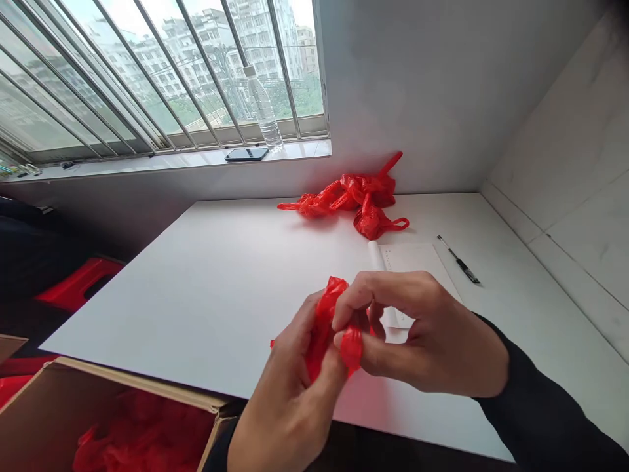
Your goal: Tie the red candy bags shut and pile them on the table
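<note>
A crumpled red plastic bag [322, 331] is held between both hands, above the near edge of the white table. My left hand [295, 387] is wrapped round it from the left, thumb pressed against it. My right hand [417, 331] pinches part of the same bag with thumb and fingertips, and a small red fold sticks out by the thumbs. Much of the bag is hidden by the fingers. Beyond the hands, several bunched red plastic bags [368, 193] lie at the back of the table against the wall.
An open cardboard box [142, 387] with red plastic bags inside stands at the lower left. A notebook [417, 259] and a black pen [459, 260] lie on the white table [221, 275]. On the windowsill are a water bottle [265, 111] and a phone [246, 154]. A red stool [78, 285] stands left.
</note>
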The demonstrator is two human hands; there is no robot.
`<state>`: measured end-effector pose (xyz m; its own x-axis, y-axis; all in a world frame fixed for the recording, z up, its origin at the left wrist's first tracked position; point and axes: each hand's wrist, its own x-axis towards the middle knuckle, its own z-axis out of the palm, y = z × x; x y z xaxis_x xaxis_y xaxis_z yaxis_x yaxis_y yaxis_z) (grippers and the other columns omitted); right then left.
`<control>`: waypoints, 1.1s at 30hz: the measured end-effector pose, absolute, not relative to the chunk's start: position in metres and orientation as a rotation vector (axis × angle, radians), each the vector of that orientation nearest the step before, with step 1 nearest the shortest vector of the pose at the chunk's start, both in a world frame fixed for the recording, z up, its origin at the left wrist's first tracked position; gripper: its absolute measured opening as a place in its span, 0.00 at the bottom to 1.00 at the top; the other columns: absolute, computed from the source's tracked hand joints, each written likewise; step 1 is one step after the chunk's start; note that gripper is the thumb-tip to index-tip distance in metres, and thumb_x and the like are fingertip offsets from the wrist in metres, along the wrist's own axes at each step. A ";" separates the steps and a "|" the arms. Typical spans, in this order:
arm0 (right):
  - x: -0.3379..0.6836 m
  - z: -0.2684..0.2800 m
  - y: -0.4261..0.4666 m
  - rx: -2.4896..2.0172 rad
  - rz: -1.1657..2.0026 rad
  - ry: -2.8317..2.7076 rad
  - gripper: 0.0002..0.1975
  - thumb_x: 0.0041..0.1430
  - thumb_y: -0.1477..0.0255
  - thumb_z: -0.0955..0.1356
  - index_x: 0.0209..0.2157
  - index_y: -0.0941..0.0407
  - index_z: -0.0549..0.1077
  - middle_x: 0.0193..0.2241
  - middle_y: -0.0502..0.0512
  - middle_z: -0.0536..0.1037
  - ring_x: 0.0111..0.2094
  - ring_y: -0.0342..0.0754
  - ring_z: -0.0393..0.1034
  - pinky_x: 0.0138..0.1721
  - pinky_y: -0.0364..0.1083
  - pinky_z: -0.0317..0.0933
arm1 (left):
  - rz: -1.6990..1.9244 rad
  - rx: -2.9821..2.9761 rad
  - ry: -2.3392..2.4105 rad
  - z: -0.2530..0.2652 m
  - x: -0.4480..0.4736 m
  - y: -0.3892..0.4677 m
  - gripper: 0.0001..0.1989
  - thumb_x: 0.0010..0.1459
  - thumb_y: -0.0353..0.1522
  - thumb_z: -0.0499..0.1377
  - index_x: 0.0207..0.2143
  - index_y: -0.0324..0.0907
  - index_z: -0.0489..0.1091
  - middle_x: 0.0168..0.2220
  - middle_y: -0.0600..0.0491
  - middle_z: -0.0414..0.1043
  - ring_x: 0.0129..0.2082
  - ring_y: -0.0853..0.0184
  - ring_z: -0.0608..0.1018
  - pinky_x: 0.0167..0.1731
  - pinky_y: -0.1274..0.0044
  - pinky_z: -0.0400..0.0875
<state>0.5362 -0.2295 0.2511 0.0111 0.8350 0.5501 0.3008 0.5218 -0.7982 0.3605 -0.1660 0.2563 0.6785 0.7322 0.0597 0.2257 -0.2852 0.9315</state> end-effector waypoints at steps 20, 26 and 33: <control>0.542 0.243 -0.213 -1.107 0.560 -1.484 0.04 0.66 0.73 0.69 0.37 0.57 0.76 0.32 0.48 0.76 0.34 0.41 0.68 0.37 0.42 0.64 | 0.527 1.386 0.815 0.256 0.351 -0.151 0.19 0.65 0.46 0.56 0.30 0.42 0.74 0.27 0.51 0.71 0.29 0.67 0.71 0.34 0.76 0.70; 0.536 0.238 -0.212 -1.052 0.582 -1.546 0.05 0.66 0.68 0.70 0.37 0.55 0.76 0.37 0.50 0.77 0.41 0.45 0.70 0.45 0.45 0.63 | 0.518 1.427 0.725 0.252 0.345 -0.132 0.10 0.62 0.39 0.63 0.41 0.44 0.79 0.32 0.51 0.75 0.34 0.68 0.77 0.36 0.78 0.73; 0.523 0.212 -0.186 -1.024 0.831 -1.494 0.19 0.75 0.63 0.57 0.60 0.54 0.66 0.33 0.50 0.75 0.34 0.44 0.69 0.40 0.46 0.64 | 0.678 2.127 0.756 0.240 0.339 -0.135 0.13 0.62 0.30 0.61 0.49 0.49 0.76 0.42 0.54 0.80 0.39 0.67 0.81 0.40 0.78 0.77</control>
